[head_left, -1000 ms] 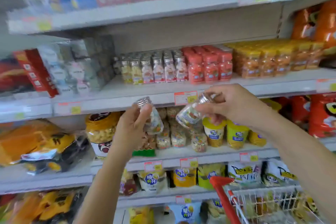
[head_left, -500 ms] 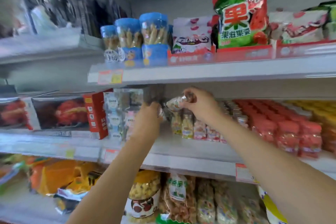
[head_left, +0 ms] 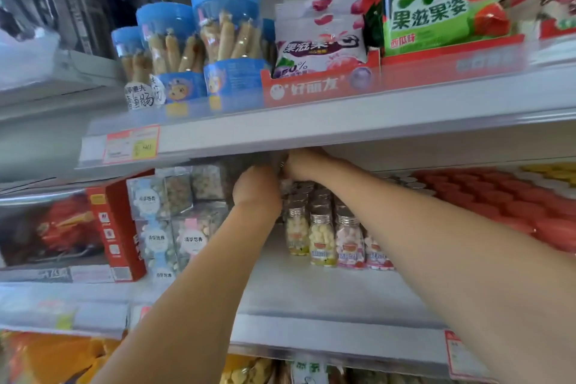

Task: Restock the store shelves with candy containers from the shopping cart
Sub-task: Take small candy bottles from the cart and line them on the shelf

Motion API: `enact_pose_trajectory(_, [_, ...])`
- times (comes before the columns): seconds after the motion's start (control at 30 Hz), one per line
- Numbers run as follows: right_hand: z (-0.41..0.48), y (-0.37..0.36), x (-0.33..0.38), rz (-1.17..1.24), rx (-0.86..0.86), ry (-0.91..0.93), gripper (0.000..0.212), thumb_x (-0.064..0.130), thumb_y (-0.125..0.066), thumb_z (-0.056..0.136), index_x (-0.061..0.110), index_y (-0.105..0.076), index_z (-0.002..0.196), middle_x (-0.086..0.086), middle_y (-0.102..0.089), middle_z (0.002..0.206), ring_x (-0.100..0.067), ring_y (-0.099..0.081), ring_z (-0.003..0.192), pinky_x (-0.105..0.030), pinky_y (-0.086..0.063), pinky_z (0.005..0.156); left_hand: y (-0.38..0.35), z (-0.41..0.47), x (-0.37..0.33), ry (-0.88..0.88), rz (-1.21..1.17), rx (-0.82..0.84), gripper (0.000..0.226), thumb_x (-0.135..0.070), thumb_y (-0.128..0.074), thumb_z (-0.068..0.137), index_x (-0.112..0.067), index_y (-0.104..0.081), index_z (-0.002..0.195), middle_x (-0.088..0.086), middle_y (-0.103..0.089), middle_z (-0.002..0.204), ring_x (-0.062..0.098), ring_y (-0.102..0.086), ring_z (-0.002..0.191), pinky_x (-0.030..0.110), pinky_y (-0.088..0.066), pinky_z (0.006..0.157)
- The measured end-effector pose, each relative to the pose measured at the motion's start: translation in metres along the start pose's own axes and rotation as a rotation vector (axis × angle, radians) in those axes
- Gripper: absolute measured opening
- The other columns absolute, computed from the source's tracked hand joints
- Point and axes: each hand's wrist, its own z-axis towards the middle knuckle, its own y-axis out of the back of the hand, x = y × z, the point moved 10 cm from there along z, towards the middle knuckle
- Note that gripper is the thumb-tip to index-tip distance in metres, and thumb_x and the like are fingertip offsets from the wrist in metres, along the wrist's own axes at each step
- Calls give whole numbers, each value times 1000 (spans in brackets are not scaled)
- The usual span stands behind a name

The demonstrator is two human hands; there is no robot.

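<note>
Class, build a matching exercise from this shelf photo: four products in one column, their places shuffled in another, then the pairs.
1 clear tubs with blue lids
2 green watermelon-print bag
3 small clear bottles with silver caps
4 red cardboard box

A middle shelf, left
B upper shelf, right
C upper shelf, left
D middle shelf, centre

Pairs: 1-C, 2-B, 3-D, 4-A

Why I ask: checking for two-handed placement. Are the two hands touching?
Cannot tell. In the head view the left hand and right hand sit close together, but blur and shadow hide any contact.
</note>
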Motion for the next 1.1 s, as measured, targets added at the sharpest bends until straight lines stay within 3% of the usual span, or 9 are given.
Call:
enact_pose_trajectory(0.23, [16,-11,16,-106,184,73,11,11,-54,90,7,-60,98,-10,-58,91,-25,-53,93,-30,-42,80,11,17,-7,-117,85,-7,38,2,-43,92,-3,-48,130,16,-57,127,32,-55,117,36,-46,91])
enact_pose_trajectory(0.33, [16,-14,18,-172,232,108,29,13,-63,85,2,-63,111,-14,-61,113,-28,-57,104,-33,-47,86,17,15,-3,-127,120,-40,33,2,-44,92,-1,-53,123,18,-58,124,34,-55,116,38,-45,91])
enact_pose_trajectory(0.4, [10,-18,16,-216,249,113,32,14,-63,87,-1,-63,116,-14,-60,119,-28,-56,105,-29,-45,77,11,15,-2,-131,165,-9,30,0,-46,91,0,-56,120,17,-59,124,31,-56,116,35,-46,91])
enact_pose_trajectory(0.53, [10,-32,1,-245,275,57,28,20,-64,88,2,-68,109,-9,-64,102,-18,-51,82,-19,-33,49,-5,21,-3,-112,188,68,32,1,-45,93,3,-52,125,18,-55,128,30,-54,119,33,-47,92])
enact_pose_trajectory(0.7, [16,-41,-7,-233,339,11,15,22,-67,84,8,-71,86,-6,-59,75,-17,-48,65,-24,-35,56,-11,34,-7,-140,225,74,34,1,-41,95,3,-48,128,18,-52,132,30,-53,121,36,-45,95])
enact_pose_trajectory(0.8, [16,-50,-5,-249,400,30,25,24,-67,86,3,-70,99,-8,-61,88,-20,-51,79,-25,-38,65,-18,34,-11,-143,271,97,34,1,-44,94,2,-48,128,17,-52,132,29,-54,119,34,-47,94])
enact_pose_trajectory(0.87, [14,-52,-2,-270,414,45,31,24,-66,87,2,-68,109,-8,-60,97,-19,-49,85,-24,-37,59,-23,35,-14,-150,285,119,33,-1,-48,93,1,-51,126,15,-54,129,28,-55,117,34,-48,90])
enact_pose_trajectory(0.97, [15,-54,-4,-287,418,32,37,24,-71,84,1,-67,113,-9,-60,95,-19,-50,83,-18,-34,53,-31,38,-13,-131,227,192,36,-1,-53,91,2,-50,127,16,-53,131,31,-53,119,37,-47,94])
enact_pose_trajectory(1.1, [20,-53,-6,-332,369,13,47,32,-76,78,3,-66,113,-6,-59,91,-18,-52,81,-23,-37,51,-33,36,-21,-188,183,198,35,-3,-49,93,2,-50,128,16,-51,134,32,-51,123,42,-44,101])
